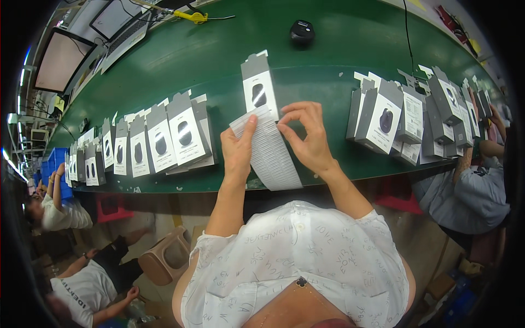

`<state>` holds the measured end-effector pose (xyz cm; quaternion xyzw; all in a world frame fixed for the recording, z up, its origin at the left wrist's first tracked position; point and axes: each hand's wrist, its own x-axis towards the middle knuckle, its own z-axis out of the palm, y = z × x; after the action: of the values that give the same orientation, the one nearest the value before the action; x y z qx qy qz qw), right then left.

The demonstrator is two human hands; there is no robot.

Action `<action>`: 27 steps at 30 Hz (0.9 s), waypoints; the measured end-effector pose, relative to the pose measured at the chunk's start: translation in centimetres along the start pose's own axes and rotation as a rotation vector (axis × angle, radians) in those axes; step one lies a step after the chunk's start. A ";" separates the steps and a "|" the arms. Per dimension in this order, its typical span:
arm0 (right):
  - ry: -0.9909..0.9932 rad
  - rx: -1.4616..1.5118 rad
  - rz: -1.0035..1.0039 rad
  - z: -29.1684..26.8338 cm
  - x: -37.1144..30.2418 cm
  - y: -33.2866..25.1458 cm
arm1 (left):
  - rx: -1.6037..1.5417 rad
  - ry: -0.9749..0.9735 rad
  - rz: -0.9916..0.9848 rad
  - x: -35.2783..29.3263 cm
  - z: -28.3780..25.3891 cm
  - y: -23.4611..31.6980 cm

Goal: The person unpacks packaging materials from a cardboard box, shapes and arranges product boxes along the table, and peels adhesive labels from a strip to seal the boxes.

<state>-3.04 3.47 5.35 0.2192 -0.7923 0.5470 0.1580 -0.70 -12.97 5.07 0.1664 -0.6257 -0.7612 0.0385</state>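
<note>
My left hand (239, 150) grips a long strip of white stickers (270, 150), thumb on top, near its upper end. The strip hangs down past the table's front edge. At its right edge, the thumb and forefinger of my right hand (309, 134) are drawn together in a pinch. Whatever lies between those fingertips is too small to make out. Just beyond the strip lies a white and grey mouse box (258, 90), its top flap open and its lower part covered by the strip.
Rows of similar boxes stand at left (159, 143) and right (381, 117) on the green table (229, 49). A black mouse (302, 33) sits at the back, with a yellow-handled tool (191, 16) further left. People work at both sides; a beige stool (165, 257) stands behind.
</note>
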 end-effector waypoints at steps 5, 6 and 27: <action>0.092 0.375 0.254 1.7 5.5 4.7 | 0.120 0.008 0.027 -0.3 -0.7 0.4; 0.089 0.368 0.265 1.8 6.9 6.3 | 0.325 -0.046 0.107 0.0 -0.7 0.5; 0.255 0.290 0.342 2.5 11.6 11.5 | 0.705 0.025 0.696 0.3 -2.2 -1.0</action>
<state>-18.96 2.63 0.98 0.0317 -0.7049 0.6968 0.1286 -0.19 -14.88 3.64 -0.0404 -0.8630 -0.4431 0.2392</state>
